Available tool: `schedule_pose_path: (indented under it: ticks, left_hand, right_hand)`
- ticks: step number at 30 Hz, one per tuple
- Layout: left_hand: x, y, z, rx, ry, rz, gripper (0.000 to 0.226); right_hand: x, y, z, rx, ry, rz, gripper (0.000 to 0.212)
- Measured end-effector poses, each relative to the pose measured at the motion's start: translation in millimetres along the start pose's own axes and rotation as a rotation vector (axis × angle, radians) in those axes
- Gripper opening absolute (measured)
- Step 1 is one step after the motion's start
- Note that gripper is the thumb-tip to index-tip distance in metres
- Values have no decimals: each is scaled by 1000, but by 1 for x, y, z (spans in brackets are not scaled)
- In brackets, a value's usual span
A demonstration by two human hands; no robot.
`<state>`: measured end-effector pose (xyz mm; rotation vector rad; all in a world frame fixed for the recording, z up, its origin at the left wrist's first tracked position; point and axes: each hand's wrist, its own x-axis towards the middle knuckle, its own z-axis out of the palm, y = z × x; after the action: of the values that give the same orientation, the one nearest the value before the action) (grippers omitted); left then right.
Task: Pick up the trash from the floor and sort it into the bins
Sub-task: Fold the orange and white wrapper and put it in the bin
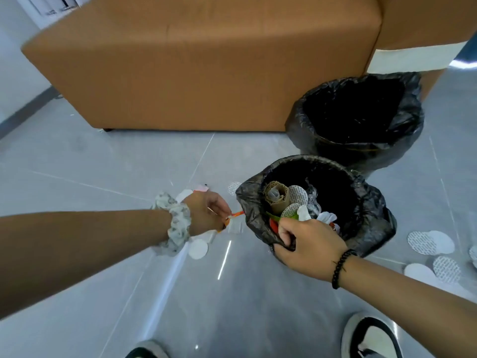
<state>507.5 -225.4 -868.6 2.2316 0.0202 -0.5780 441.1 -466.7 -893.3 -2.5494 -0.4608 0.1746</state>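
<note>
Two bins lined with black bags stand on the grey floor. The near bin point(371, 202) holds a cardboard roll, white discs and crumpled paper. The far bin point(304, 120) looks dark inside. My right hand point(307, 241) grips the near bin's front rim, fingers curled over the bag. Left of that bin, low over the floor, my left hand point(206, 213) pinches an orange and white wrapper point(236, 215). White paper discs point(198, 248) and scraps lie on the floor around and under that hand.
A large brown sofa block point(193, 60) stands behind the bins. More white discs point(431, 242) lie on the floor at the right. My two shoes point(369, 337) show at the bottom edge.
</note>
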Motion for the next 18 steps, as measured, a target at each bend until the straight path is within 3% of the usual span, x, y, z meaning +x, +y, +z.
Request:
schedule_pose_path:
  ticks: [7, 10, 13, 15, 18]
  left_hand:
    - [-52, 35, -32, -324, 112, 127, 31]
    - [-68, 36, -18, -406, 124, 197, 31]
    - [-68, 36, -2, -437, 98, 235, 30]
    - [-62, 33, 4, -449, 106, 248, 29]
    - [-52, 24, 9, -484, 96, 261, 24]
  right_hand:
    - [11, -15, 4, 86, -34, 65, 26]
    - [18, -22, -3, 535, 6, 176, 9]
    - [26, -31, -16, 1122, -10, 278, 33]
    - [28, -39, -23, 1287, -22, 247, 47]
    - [29, -43, -27, 1297, 26, 215, 57]
